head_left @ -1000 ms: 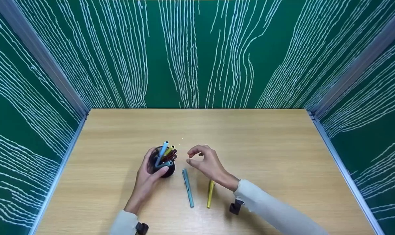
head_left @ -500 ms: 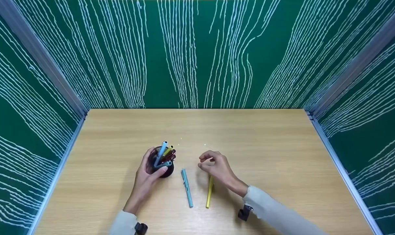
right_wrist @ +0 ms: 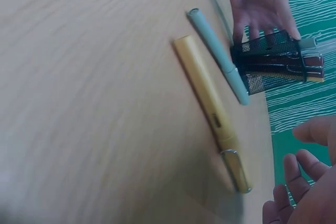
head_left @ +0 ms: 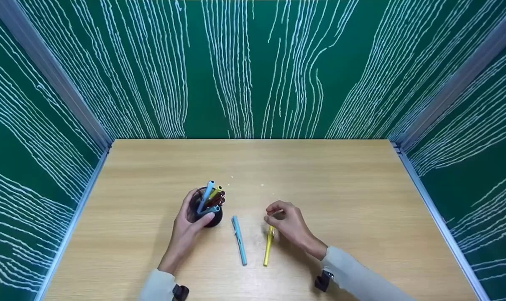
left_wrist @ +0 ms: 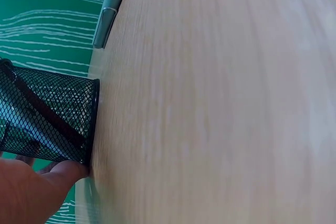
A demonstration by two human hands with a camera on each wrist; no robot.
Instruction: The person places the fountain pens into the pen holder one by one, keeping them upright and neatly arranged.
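My left hand [head_left: 186, 229] grips a black mesh pen holder [head_left: 213, 220], thumb on the near side. The holder stands on the table with several pens in it: a light blue pen [head_left: 206, 196], a yellow one, dark red ones and a teal one [head_left: 213, 209]. My right hand [head_left: 294, 223] hovers over the far, clip end of a yellow pen [head_left: 268, 251] lying on the table. In the right wrist view its loosely bent fingers [right_wrist: 296, 179] hold nothing and are apart from that pen. Between holder and yellow pen lies a teal pen [head_left: 239, 244].
The wooden table [head_left: 341, 175] is enclosed by green walls [head_left: 269, 104] with white wavy lines at the back and both sides. A few tiny white specks dot the surface beyond the hands. Wrist cameras [head_left: 323, 281] sit below both wrists.
My right hand has moved right and toward me, from beside the pen holder to the yellow pen's far end. My left hand and the holder have stayed put.
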